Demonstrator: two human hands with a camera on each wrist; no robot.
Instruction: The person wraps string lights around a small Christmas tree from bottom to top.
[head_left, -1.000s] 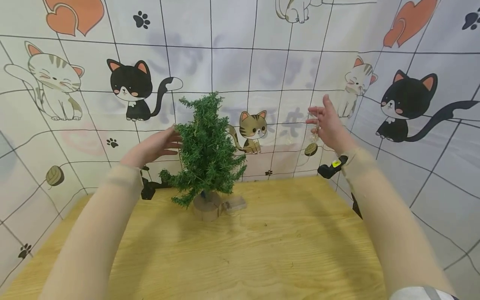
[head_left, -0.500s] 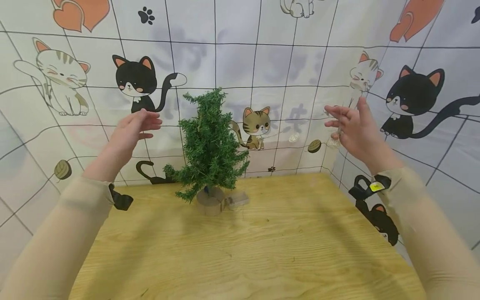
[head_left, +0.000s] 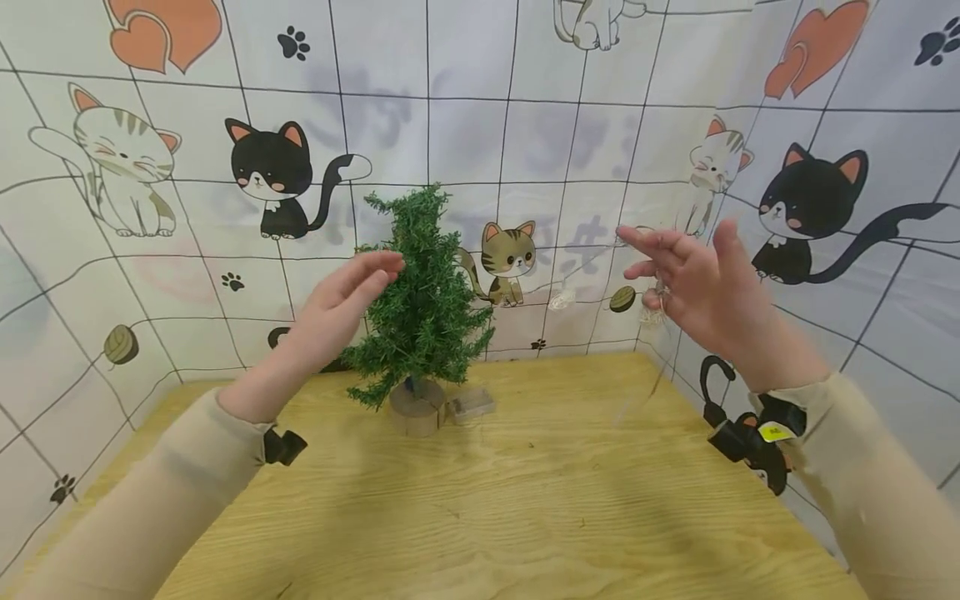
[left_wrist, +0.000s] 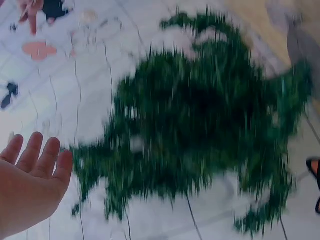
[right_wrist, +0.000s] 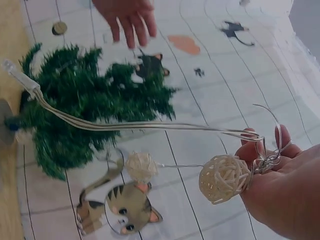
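Observation:
A small green artificial Christmas tree (head_left: 420,292) stands on a round wooden base (head_left: 417,410) toward the back of the table. My left hand (head_left: 337,304) is raised at the tree's left side, fingers straight, and its fingertips overlap the branches in the head view. Out to the right, my right hand (head_left: 712,304) holds a string of lights by its bunched thin wire. From it hang pale woven balls, one ball (right_wrist: 222,180) close to the fingers and another ball (right_wrist: 141,166) farther along. The wire's clear plug end (right_wrist: 22,80) dangles in front of the tree in the right wrist view.
A small clear box (head_left: 472,405) lies right beside the base on the wooden table (head_left: 525,500). Cat-printed cloth (head_left: 465,133) walls the back and the sides. Tiny dark bits are scattered on the tabletop.
My left hand first drew back leftward from the tree, then came right again to its front left. My right hand shifted outward and nearer, still holding the string of lights.

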